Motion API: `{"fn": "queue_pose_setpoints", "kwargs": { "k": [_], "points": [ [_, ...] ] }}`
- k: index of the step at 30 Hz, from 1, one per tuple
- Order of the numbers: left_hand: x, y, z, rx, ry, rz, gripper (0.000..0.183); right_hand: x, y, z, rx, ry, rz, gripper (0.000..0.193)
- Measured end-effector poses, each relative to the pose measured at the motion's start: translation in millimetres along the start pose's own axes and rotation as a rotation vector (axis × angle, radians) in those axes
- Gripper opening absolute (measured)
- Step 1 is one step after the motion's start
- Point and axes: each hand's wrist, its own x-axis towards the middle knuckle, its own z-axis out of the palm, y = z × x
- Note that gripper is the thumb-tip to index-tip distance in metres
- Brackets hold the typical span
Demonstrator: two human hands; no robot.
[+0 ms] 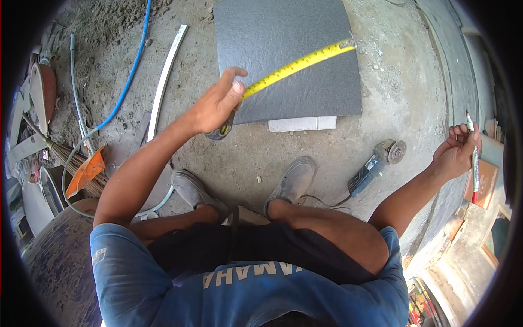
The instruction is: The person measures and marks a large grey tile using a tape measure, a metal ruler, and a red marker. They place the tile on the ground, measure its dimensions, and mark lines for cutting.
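My left hand [219,108] is closed round the case of a tape measure [297,66]. Its yellow blade runs up and to the right across a dark grey textured tile [283,32], with the end hook at the tile's right edge. Part of the case is hidden by my palm and fingers. Out to the right, well away from the tile, my right hand [456,151] grips a marker pen [475,170] with a white body and a red end. The pen's dark tip points away from me.
A white block [302,123] shows under the tile's near edge. An angle grinder [376,169] lies right of my feet, its cord trailing toward me. At left are a white strip [166,82], a blue hose [133,65], an orange dustpan-like piece [87,171] and a broom [62,155].
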Motion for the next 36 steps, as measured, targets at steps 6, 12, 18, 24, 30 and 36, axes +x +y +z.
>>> {"fn": "queue_pose_setpoints", "kwargs": {
  "k": [6,12,18,24,30,36],
  "points": [
    [-5.1,166.6,-103.2,-0.537,0.74,0.488,0.098,-27.5,-12.6,18.2,0.069,-0.068,0.038,0.032],
    [-40.1,130.8,-179.6,-0.479,0.648,0.448,0.111,-55.4,-18.1,46.1,0.032,-0.096,0.121,0.028],
    [-44.5,93.3,-135.4,-0.656,0.52,0.244,0.103,-66.4,-15.8,58.5,-0.14,-0.163,0.241,0.032],
    [-12.3,75.8,-42.3,-0.887,0.22,0.122,0.096,-134.2,-5.9,84.6,0.094,-0.523,0.447,0.033],
    [8.8,71.1,31.0,-1.262,0.103,0.054,0.074,-222.4,-7.5,122.8,0.127,-0.943,0.282,0.064],
    [16.9,59.3,48.3,-1.365,0.126,0.062,0.057,-242.4,-1.2,123.7,0.225,-0.949,0.327,0.092]
  ]
}}
